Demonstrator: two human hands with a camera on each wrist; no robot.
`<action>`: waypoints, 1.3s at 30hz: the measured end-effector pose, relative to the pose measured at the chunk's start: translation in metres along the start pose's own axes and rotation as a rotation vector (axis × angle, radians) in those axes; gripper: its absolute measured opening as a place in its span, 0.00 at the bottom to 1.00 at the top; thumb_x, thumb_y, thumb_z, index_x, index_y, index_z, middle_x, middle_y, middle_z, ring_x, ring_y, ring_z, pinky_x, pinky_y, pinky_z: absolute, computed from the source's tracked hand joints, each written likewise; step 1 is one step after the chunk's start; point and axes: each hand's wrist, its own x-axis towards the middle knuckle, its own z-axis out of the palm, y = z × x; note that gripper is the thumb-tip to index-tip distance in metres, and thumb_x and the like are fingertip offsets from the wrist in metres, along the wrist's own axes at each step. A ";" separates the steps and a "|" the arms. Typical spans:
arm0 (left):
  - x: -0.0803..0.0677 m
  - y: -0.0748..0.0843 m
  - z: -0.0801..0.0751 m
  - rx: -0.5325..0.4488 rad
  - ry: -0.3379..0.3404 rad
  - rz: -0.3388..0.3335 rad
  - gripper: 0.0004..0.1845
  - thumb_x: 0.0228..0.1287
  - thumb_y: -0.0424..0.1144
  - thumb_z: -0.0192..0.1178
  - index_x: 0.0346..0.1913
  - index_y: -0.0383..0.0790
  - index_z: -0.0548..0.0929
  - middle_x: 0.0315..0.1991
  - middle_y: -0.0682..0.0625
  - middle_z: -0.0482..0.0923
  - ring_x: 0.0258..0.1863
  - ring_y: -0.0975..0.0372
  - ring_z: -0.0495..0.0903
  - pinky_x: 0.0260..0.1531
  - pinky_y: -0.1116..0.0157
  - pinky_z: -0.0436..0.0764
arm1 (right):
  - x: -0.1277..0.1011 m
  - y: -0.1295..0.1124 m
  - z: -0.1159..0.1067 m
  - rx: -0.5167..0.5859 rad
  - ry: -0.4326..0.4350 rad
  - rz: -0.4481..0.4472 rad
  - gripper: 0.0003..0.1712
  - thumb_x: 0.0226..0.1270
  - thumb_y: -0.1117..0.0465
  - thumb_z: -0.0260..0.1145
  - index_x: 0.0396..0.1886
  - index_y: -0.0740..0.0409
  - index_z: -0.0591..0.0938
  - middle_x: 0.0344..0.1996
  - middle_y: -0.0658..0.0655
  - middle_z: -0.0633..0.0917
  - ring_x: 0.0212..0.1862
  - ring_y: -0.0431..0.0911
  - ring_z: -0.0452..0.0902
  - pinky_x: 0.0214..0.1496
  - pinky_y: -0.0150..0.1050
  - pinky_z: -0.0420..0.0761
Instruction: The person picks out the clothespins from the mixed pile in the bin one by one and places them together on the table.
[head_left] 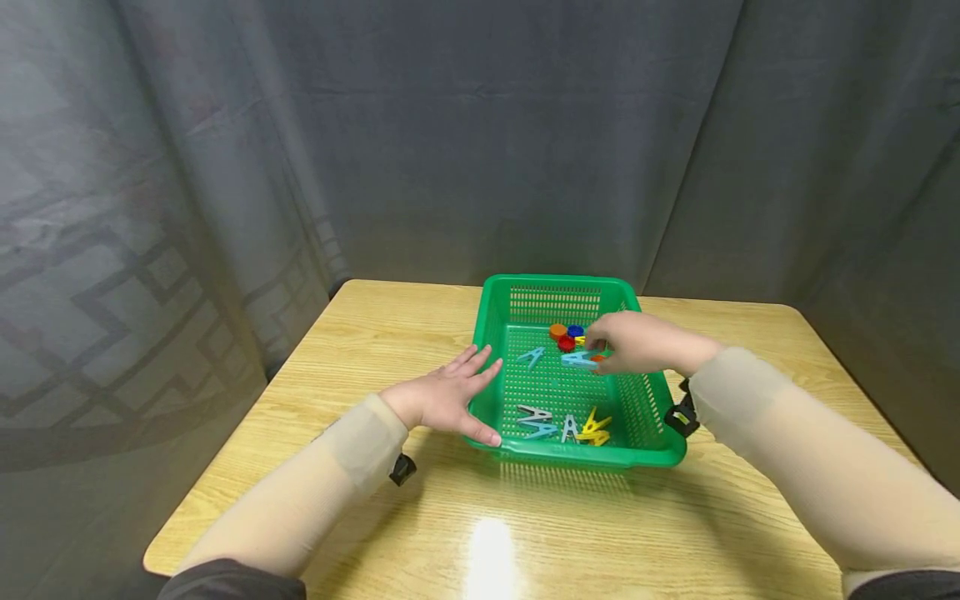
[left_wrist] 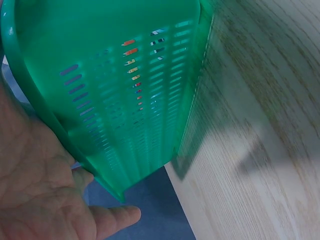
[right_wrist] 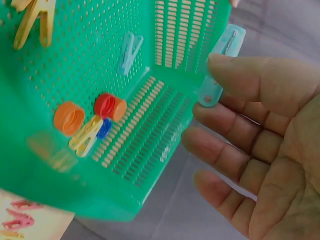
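A green perforated basket [head_left: 643, 398] stands on a wooden table [head_left: 390, 350]. My left hand [head_left: 457, 396] lies flat against its left wall, fingers straight, thumb at the front corner; the left wrist view shows my palm [left_wrist: 35, 190] by the basket wall [left_wrist: 125, 75]. My right hand [head_left: 600, 354] reaches inside and pinches a light blue clothespin [head_left: 577, 359] between thumb and forefinger; in the right wrist view the hand [right_wrist: 210, 85] holds that clothespin [right_wrist: 225, 47] over the basket's corner. Orange [head_left: 558, 331], blue [head_left: 575, 330] and red [head_left: 567, 342] bottle caps lie at the back.
Another light blue clothespin [head_left: 531, 357] lies mid-basket. Grey, blue, white and yellow clothespins [head_left: 592, 427] are clustered at the front wall. Grey curtains [head_left: 480, 150] enclose the table on three sides. Bare tabletop lies in front of the basket [head_left: 487, 533].
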 end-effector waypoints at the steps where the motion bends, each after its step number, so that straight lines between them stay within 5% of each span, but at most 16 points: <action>1: 0.000 0.000 0.000 0.001 0.000 0.001 0.62 0.49 0.73 0.60 0.77 0.51 0.39 0.77 0.54 0.23 0.74 0.57 0.24 0.70 0.48 0.44 | -0.003 0.002 -0.001 0.004 0.013 0.002 0.09 0.57 0.64 0.71 0.39 0.59 0.84 0.37 0.53 0.84 0.40 0.49 0.79 0.45 0.48 0.80; 17: 0.002 -0.003 0.001 0.003 0.005 0.014 0.62 0.48 0.73 0.61 0.77 0.50 0.40 0.77 0.53 0.24 0.75 0.55 0.25 0.70 0.47 0.45 | -0.052 0.039 -0.017 0.140 0.107 0.198 0.06 0.59 0.65 0.69 0.36 0.58 0.83 0.27 0.49 0.78 0.27 0.43 0.72 0.29 0.40 0.73; 22: 0.002 -0.003 0.000 0.008 -0.004 0.003 0.62 0.48 0.74 0.60 0.77 0.51 0.39 0.77 0.54 0.23 0.75 0.56 0.24 0.70 0.49 0.44 | -0.065 0.057 -0.019 0.108 0.140 0.259 0.09 0.59 0.60 0.70 0.37 0.59 0.84 0.32 0.49 0.82 0.35 0.46 0.75 0.36 0.45 0.77; 30: 0.002 -0.001 0.000 0.006 -0.001 0.009 0.62 0.49 0.73 0.61 0.77 0.49 0.40 0.77 0.52 0.25 0.75 0.55 0.25 0.71 0.50 0.45 | -0.086 0.088 -0.020 0.157 0.126 0.411 0.19 0.61 0.54 0.69 0.44 0.65 0.81 0.35 0.54 0.83 0.36 0.48 0.76 0.34 0.43 0.75; 39: 0.001 -0.001 0.000 0.000 0.004 0.009 0.61 0.49 0.72 0.61 0.77 0.48 0.40 0.77 0.53 0.24 0.75 0.55 0.25 0.71 0.51 0.45 | -0.108 0.121 -0.009 0.204 0.144 0.497 0.33 0.64 0.46 0.65 0.52 0.72 0.76 0.47 0.71 0.79 0.47 0.63 0.76 0.42 0.56 0.77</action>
